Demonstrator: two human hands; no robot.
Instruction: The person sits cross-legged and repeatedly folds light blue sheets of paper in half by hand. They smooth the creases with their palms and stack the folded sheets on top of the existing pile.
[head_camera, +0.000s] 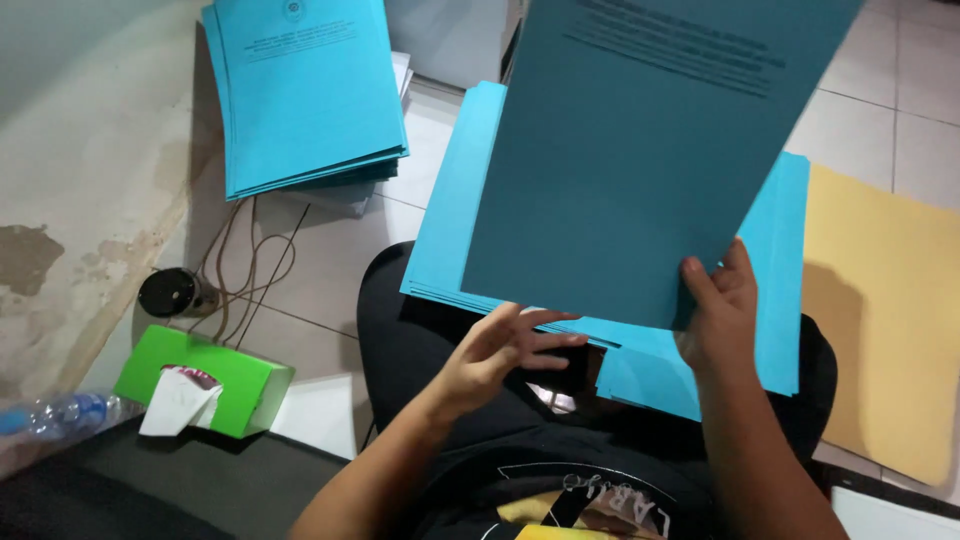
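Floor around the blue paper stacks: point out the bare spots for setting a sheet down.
Bare white tile floor lies between the far stack of blue printed sheets and the lap stack of blue sheets, and at the top right above the yellow card sheet. The left is crowded: thin brown cables, green tissue box.

Paper, tile, plaster, cardboard, plastic.
You have matt, smooth blue paper sheets (640, 150); another matt blue stack (305, 90) on glossy pale floor tiles (330, 250); wall plaster (80, 200) rough, stained; green tissue box (205, 380) smooth card; bottle (60, 412) clear plastic.
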